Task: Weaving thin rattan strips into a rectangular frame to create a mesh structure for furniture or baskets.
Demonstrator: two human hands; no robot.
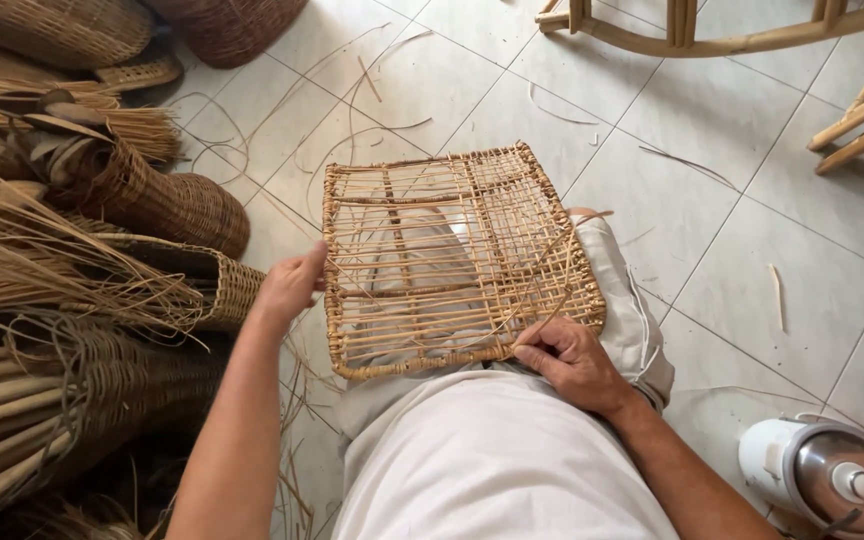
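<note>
across our lap, over pale cloth trousers [492, 450], lies a flat rectangular rattan panel [452, 260], tilted a little, its far corners out over the floor. we note a frame of thick round cane, bound at the edges with wrapped strips, and thin straight rods running lengthwise in an open grid. the right portion is more densely woven, a fine check pattern; the left portion is sparse, with gaps showing cloth beneath.

our left hand [290, 285] grips the panel's left edge, thumb on top, fingers curled under the rim. our right hand [570, 358] sits at the near right corner, fingers pinched narrow on a thin flat cane strip [557, 270] that rises in a curve across the weave toward the far right edge.

to the left: bundles of dry, fibrous reed [42, 270], loose and frayed, beside tightly woven brown baskets [162, 200] with rounded bodies. floor is smooth pale tile [712, 250], scattered with curled offcuts. wooden furniture legs [862, 120] stand at top right; a glossy white and grey appliance [827, 475] at bottom right.
</note>
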